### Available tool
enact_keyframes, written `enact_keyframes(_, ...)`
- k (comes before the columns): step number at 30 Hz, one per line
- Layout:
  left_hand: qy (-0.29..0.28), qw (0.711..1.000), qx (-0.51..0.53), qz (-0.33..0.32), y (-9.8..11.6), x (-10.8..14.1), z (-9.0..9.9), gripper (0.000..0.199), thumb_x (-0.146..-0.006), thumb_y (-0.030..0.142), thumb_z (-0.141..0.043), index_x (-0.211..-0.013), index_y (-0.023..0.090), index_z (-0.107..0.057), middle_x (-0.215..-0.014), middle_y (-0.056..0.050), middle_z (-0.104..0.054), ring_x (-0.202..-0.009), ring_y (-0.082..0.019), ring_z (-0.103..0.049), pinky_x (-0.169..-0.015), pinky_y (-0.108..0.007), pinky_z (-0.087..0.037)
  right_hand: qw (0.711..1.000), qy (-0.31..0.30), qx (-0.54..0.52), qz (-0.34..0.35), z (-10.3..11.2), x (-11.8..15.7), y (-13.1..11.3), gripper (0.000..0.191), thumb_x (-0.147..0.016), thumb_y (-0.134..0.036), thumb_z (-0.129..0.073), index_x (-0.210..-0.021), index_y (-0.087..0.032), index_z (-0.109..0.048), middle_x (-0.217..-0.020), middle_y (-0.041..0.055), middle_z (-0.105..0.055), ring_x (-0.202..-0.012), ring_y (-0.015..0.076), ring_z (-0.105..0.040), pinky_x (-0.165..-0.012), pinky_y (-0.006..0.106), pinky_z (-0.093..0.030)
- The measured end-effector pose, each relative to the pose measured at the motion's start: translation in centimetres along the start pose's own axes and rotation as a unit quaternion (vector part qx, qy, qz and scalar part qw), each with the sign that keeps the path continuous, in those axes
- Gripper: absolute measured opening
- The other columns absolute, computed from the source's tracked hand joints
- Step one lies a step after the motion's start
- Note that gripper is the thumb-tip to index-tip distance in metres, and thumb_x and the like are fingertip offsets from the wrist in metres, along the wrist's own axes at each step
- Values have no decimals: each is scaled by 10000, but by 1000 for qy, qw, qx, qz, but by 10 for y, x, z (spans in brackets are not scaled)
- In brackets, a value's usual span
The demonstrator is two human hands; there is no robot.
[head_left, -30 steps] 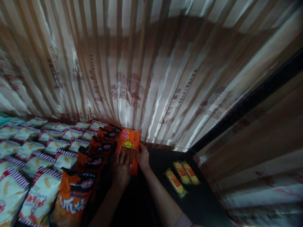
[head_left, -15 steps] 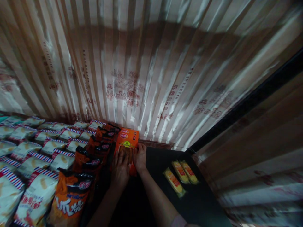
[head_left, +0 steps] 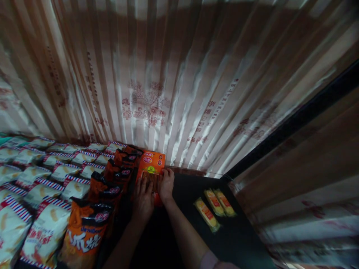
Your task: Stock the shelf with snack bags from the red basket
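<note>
An orange snack packet (head_left: pixel 151 160) with a window showing brown sticks lies on the dark table beside the curtain. My left hand (head_left: pixel 144 196) rests on its lower part, fingers flat and slightly apart. Along the packet's right edge, my right hand (head_left: pixel 166 184) has its fingers curled over the side; the thumb is hard to make out. Just left of the packet runs a row of orange and black snack bags (head_left: pixel 105 190), with a larger-looking one (head_left: pixel 84 231) nearest me.
White bags with striped tops (head_left: pixel 46 228) fill the left side in rows. Three yellow wrapped snacks (head_left: pixel 207 215) lie on the black tabletop (head_left: pixel 235 243) to the right. A pleated printed curtain (head_left: pixel 146 74) rises behind, and a dark bar (head_left: pixel 280 130) slants at the right.
The view has shifted slightly. Both hands stay on the orange packet, with almost no visible movement of it or of the other snacks.
</note>
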State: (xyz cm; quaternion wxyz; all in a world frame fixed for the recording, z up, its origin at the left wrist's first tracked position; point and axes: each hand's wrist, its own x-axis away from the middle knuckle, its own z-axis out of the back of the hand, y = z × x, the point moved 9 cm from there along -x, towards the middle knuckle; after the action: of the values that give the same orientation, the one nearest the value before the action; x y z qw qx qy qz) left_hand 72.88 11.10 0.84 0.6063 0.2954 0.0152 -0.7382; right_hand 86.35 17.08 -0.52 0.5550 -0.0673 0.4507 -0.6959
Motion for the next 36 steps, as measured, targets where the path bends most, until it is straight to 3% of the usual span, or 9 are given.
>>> enact_keyframes(7,-31,999,-7,4,2,-2,4,374,-806,183,-446,-1147,161,-596,-1309,-119,-496,-1257,-291,-375,-1021,-437,-355,999,3,-32,4,3,-1,3,284,-740,-124,-423,-926,-159,-635,-1083,123,-513,-1015,226,-494,-898,365,-424)
enact_keyframes(22,-11,1000,18,11,1,-2,2,389,-798,173,-444,-1161,158,-582,-1323,-108,-484,-1279,-272,-343,-1032,-427,-345,997,1,-76,29,13,2,-6,283,-777,-136,-417,-955,-156,-636,-1081,123,-534,-997,202,-525,-920,363,-436)
enact_keyframes(36,-33,999,14,9,3,-3,3,356,-803,185,-455,-1123,134,-603,-1302,-131,-502,-1286,-283,-339,-1029,-428,-349,997,5,-46,55,24,12,-12,295,-785,-150,-395,-946,-150,-642,-1108,126,-528,-1057,196,-505,-925,334,-432)
